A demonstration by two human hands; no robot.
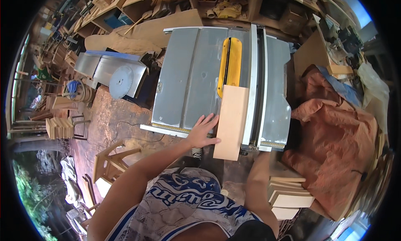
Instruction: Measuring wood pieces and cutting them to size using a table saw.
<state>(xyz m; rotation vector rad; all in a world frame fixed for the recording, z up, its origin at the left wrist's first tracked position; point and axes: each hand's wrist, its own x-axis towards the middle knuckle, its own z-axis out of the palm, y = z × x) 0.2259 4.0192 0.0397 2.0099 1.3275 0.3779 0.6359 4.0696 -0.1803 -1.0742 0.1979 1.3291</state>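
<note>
A pale wooden board lies flat on the grey table saw, its long right edge close beside the metal rip fence. The far end covers the near tip of the yellow throat plate, while the near end overhangs the front of the saw. My left hand rests with fingers spread against the board's left side, thumb touching its edge. Toward the saw's front edge, right of the board, reaches my right forearm; the hand itself is hidden under the table edge.
Left of the saw, a round saw blade leans on a metal-topped machine. Boards are stacked by my right arm. A reddish-brown tarp covers something on the right. A wooden frame stands at left on the floor.
</note>
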